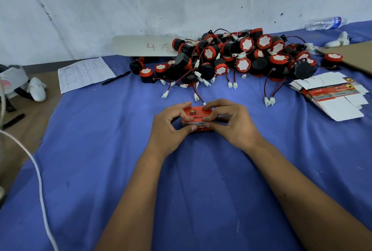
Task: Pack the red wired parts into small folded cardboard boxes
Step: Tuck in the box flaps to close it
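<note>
We see the left hand and right hand pinching a small red printed cardboard box on the blue cloth; behind lie a pile of red-and-black wired parts, and flat unfolded box blanks at right. The box's contents are probably hidden.

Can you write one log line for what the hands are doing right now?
left hand: grips small red cardboard box | right hand: grips same box | pile of red-and-black wired parts: behind | flat boxes: right

Soft, even, bluish light is filling the scene; shadows are staying faint. Wide-angle distortion is bending the edges, and details are looking slightly blurred.
</note>
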Tool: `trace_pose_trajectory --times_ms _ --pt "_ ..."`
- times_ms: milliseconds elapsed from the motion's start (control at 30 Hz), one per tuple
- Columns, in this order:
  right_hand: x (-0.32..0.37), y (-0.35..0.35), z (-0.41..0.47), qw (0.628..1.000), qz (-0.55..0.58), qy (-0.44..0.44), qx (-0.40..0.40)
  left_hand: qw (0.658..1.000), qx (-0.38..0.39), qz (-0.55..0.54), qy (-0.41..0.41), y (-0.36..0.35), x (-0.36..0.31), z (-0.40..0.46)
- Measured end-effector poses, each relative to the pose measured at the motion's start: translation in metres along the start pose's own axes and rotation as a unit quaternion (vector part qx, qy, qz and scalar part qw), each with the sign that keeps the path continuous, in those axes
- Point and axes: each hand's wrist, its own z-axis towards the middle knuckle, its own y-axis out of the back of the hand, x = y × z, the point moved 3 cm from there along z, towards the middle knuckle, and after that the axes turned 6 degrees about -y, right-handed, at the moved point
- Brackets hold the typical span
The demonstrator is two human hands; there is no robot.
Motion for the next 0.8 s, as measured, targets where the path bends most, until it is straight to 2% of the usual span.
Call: trace_pose_trajectory --times_ms 200,400,500,567,633,733,800 --pt "-0.003 -0.003 -0.001 0.998 -0.06 0.033 0.005 0.998 -0.001 -0.055 0.028 -0.006 0.0 0.002" --pt "0.0 -0.007 -0.002 0.997 -0.077 0.018 -0.009 0.993 -0.009 -0.096 0.062 -0.004 -0.001 0.005" --pt "0.016 -0.005 -0.01 0.992 -0.119 -0.005 0.032 0.992 -0.002 -0.099 0.081 -0.002 -0.007 0.005" --pt "0.029 0.018 -0.018 0.989 -0.141 0.004 0.03 0.99 0.021 -0.112 0.088 -0.015 -0.018 0.01" --pt "0.044 0.06 -0.027 0.984 -0.175 -0.003 -0.005 0.985 0.048 -0.148 0.076 -0.036 -0.046 0.022" --pt "0.075 0.148 -0.053 0.959 -0.265 -0.058 -0.088 0.971 0.08 -0.227 0.003 -0.093 -0.116 0.05" --pt "0.101 0.213 -0.081 0.931 -0.315 -0.102 -0.155 0.948 0.104 -0.297 -0.045 -0.143 -0.175 0.068"
